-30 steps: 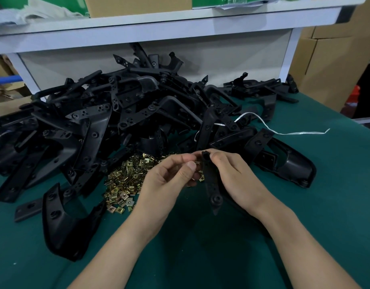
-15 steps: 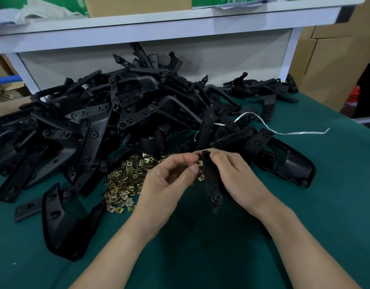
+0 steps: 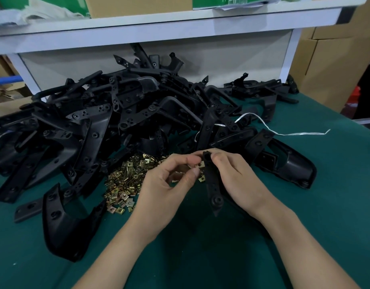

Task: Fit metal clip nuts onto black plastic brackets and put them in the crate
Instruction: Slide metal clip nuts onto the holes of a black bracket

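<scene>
My left grip [image 3: 168, 184] pinches a clip nut [image 3: 200, 164] against the bracket [image 3: 213, 188] | my right grip [image 3: 238, 178] curls round that bracket's upper end | both just right of the nut heap [image 3: 125, 184] on the bench [image 3: 325, 205] | bracket pile [image 3: 117, 122] behind that heap

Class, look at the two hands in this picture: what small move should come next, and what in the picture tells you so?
Probably the left hand should push the clip nut fully onto the bracket until it seats. Its fingers pinch the nut against the bracket's upper edge, where it looks only partly on, and the right hand grips the bracket to brace it.
</scene>
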`<state>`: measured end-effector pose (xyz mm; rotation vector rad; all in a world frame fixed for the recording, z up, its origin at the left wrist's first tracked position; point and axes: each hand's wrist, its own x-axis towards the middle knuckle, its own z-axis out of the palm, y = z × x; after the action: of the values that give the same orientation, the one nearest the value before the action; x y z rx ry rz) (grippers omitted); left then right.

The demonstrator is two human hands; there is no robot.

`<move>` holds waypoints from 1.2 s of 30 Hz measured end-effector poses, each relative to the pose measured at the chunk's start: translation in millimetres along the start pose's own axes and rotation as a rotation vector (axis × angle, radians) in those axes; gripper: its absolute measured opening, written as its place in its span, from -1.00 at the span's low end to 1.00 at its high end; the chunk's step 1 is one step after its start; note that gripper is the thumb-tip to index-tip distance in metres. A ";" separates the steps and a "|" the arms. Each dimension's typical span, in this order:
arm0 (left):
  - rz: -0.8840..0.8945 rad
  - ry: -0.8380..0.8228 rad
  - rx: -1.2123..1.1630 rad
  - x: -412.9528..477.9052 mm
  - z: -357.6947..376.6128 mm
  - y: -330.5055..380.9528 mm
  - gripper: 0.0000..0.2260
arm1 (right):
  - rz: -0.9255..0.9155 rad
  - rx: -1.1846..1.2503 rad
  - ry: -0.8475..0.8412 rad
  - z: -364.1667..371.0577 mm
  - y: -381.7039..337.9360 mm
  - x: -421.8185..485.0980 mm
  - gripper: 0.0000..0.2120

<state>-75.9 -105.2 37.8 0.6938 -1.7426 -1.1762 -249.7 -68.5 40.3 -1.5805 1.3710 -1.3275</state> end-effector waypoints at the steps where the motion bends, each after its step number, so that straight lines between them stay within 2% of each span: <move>1: 0.024 0.000 0.036 -0.5 -0.4 0.4 -0.85 | -0.009 -0.012 0.009 0.0 -0.3 -0.1 -0.59; 7: 0.182 0.012 0.209 -1.6 -1.3 1.4 -0.85 | -0.075 -0.112 0.061 -1.7 0.7 -1.3 -0.59; 13: 0.296 0.017 0.294 0.9 -3.4 0.1 -0.84 | -0.066 -0.143 0.051 -1.8 5.8 -0.1 -0.58; 23: 0.281 0.001 0.290 2.1 -4.6 -4.5 -0.84 | -0.009 -0.073 0.008 0.5 12.5 1.8 -0.60; 36: 0.293 -0.001 0.319 2.3 -5.7 -11.7 -0.82 | -0.019 -0.133 0.012 2.3 15.6 1.2 -0.61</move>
<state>-72.2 -114.0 28.8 0.5957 -1.9767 -0.7083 -252.2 -73.7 25.5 -1.6794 1.4819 -1.2817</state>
